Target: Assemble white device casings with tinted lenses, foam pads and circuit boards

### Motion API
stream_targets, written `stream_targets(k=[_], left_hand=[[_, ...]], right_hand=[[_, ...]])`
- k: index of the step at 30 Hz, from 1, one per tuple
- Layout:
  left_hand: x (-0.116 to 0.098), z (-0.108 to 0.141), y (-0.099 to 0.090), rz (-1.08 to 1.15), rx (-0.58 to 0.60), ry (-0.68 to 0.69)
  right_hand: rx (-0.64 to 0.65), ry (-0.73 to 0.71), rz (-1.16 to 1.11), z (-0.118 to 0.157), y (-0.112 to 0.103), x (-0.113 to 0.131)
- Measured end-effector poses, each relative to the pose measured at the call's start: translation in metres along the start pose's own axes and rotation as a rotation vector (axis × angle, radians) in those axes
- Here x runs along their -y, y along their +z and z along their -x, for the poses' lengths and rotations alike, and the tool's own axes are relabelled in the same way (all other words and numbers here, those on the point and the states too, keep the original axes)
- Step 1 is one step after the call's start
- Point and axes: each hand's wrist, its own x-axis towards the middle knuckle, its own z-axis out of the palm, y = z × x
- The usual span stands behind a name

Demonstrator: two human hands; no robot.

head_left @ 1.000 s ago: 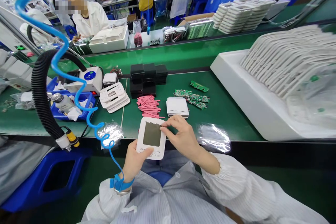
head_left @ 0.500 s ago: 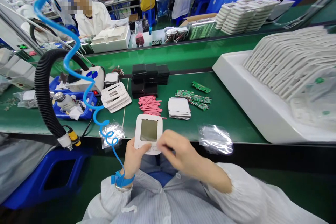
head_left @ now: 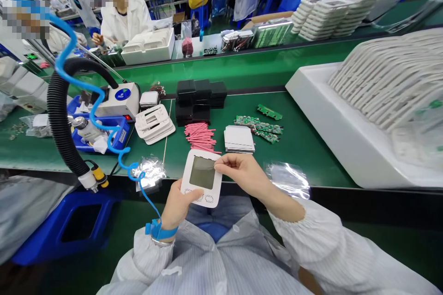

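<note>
A white device housing [head_left: 188, 179] with a dark rectangular screen [head_left: 202, 172] is tilted above the bench's front edge. My left hand [head_left: 178, 205] grips its lower left side, thumb over the buttons. At the screen's upper right corner, my right hand [head_left: 242, 170] has thumb and index finger pinched together; a thin clear edge seems to show there, too small to make out surely. Just beyond the device lie pink strips [head_left: 200, 137] and a stack of white squares [head_left: 238, 139]. A blue strap with a coiled cord [head_left: 161, 232] is on my left wrist.
Black blocks [head_left: 193, 101], white frames [head_left: 154, 124] and green circuit boards [head_left: 258, 125] lie farther back. A large white tray [head_left: 311, 101] of housings stands right. On the left are a black hose [head_left: 60, 124] and blue bin [head_left: 121, 136]. A person in white [head_left: 126, 23] sits across.
My right hand has moved up from the device's lower right side to the screen's upper right corner, its fingers now pinched. The device has tilted and shifted slightly right with my left hand.
</note>
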Motion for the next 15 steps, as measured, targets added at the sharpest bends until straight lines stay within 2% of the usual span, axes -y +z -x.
stream_targets(k=[15], left_hand=[[0.0006,-0.0003,-0.0003,-0.016,0.022,-0.009]], right_hand=[[-0.009,-0.028,0.092,0.0,0.0008,-0.0046]])
